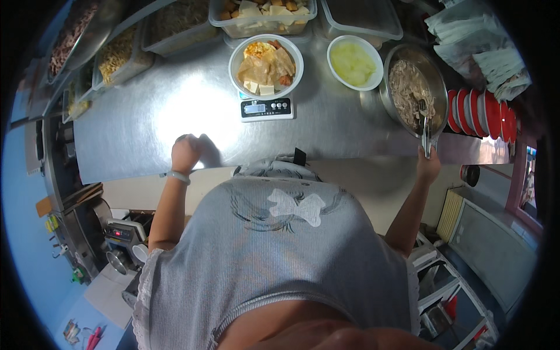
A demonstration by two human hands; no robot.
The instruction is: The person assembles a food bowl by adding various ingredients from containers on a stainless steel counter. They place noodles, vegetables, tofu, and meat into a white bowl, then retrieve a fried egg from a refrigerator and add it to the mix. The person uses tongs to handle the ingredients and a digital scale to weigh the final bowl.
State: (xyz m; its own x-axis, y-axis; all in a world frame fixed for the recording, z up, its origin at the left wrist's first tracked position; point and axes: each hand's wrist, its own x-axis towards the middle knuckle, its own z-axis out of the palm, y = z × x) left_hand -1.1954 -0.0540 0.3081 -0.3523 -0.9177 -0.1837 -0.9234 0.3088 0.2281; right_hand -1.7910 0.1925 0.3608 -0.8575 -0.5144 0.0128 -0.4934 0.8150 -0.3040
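Note:
My right hand point(429, 167) grips the handle end of metal tongs point(427, 134). The tips of the tongs rest in shredded pale meat point(408, 87) inside a round steel bowl point(443, 90). My left hand point(186, 153), with a pale bracelet at the wrist, is closed in a fist on the near edge of the steel table point(326, 125), with no object showing in it. In the middle, a round white bowl point(234, 70) of tofu cubes, a tan sheet-like piece and reddish bits sits on a small digital scale point(266, 109).
A white bowl point(354, 62) of pale green pieces stands right of the scale. Clear plastic tubs point(262, 26) of food line the back and left. Red-rimmed lids or bowls point(481, 114) are stacked at the right, below plastic bags point(478, 46).

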